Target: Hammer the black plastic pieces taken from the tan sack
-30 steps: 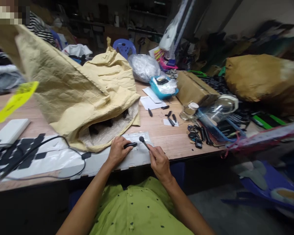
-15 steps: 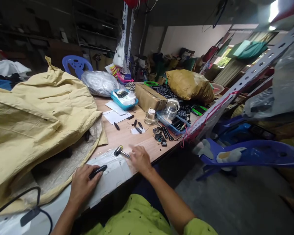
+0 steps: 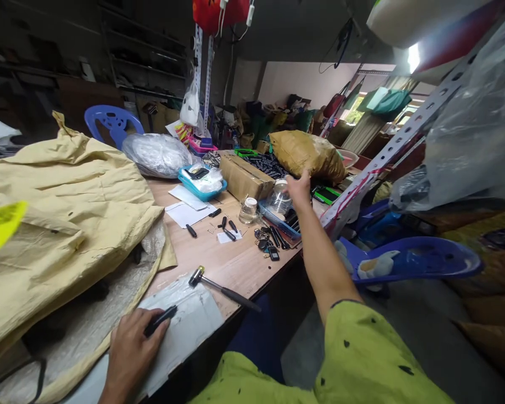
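My left hand (image 3: 135,343) is closed round a black cylindrical piece (image 3: 160,321), resting on a grey-white board (image 3: 193,328) at the table's near edge. My right hand (image 3: 298,189) reaches far out to the clear plastic jar (image 3: 279,197) in the blue basket (image 3: 273,216); its fingers are at the jar's rim, and their grip is partly hidden. A small hammer (image 3: 223,290) with a yellow-and-black head lies on the table, its handle sticking out past the edge. Several black pieces (image 3: 228,233) lie mid-table beside a small white paper.
Yellow cloth (image 3: 67,207) covers the left side. A small lidded jar (image 3: 248,210), a cardboard box (image 3: 246,177) and a blue tray (image 3: 204,191) stand further back. On the right, a slanted metal post (image 3: 398,137) rises beside a blue chair (image 3: 421,261).
My right hand has left the hammer and moved forward and right to the clear jar. The hammer now lies free. My left hand still holds the black piece; the view has shifted.
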A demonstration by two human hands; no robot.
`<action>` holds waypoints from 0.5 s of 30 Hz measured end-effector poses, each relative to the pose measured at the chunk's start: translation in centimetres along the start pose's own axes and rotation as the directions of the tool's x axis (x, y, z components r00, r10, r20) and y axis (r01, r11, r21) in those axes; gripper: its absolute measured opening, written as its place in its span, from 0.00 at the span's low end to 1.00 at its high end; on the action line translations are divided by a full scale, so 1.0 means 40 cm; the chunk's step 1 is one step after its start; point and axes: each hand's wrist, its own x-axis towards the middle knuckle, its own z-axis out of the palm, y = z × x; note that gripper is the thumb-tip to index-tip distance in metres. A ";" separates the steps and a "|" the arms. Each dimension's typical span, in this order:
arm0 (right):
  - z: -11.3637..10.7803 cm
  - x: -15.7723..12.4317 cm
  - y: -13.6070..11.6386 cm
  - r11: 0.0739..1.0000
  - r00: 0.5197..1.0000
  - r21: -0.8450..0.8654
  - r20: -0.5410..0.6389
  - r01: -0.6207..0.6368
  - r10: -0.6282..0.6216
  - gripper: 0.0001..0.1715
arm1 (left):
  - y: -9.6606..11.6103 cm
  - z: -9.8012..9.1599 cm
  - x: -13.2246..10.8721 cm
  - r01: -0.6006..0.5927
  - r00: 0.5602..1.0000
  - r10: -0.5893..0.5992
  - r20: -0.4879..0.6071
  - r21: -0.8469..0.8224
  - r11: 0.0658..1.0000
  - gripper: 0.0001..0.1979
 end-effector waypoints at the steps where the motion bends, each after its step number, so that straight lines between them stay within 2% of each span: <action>1: 0.017 -0.070 -0.001 1.000 0.999 -0.002 0.049 0.012 -0.012 0.40 | 0.001 0.001 -0.001 0.001 1.000 -0.001 0.002 0.001 1.000 0.16; 3: 0.059 -0.241 0.009 0.991 0.965 -0.013 0.227 0.136 -0.129 0.33 | 0.007 0.005 -0.005 0.009 1.000 -0.009 -0.019 0.003 1.000 0.15; 5: 0.097 -0.416 0.036 0.952 0.864 -0.004 0.422 0.305 -0.275 0.20 | 0.017 0.009 -0.009 0.012 0.999 -0.012 -0.045 0.000 1.000 0.14; 7: 0.117 -0.554 0.074 0.906 0.775 0.007 0.515 0.423 -0.366 0.14 | 0.027 0.013 -0.012 0.007 0.998 -0.008 -0.060 -0.015 1.000 0.14; 8: 0.119 -0.602 0.094 0.901 0.757 0.000 0.541 0.434 -0.365 0.13 | 0.032 0.015 -0.013 0.007 0.998 -0.008 -0.063 -0.024 1.000 0.14; 11: 0.101 -0.668 0.145 0.898 0.715 -0.014 0.611 0.440 -0.341 0.15 | 0.043 0.020 -0.015 0.016 0.998 -0.019 -0.066 -0.041 0.999 0.14; 15: 0.066 -0.665 0.177 0.897 0.630 0.025 0.703 0.441 -0.330 0.26 | 0.061 0.023 -0.017 0.034 0.998 -0.036 -0.043 -0.044 0.998 0.12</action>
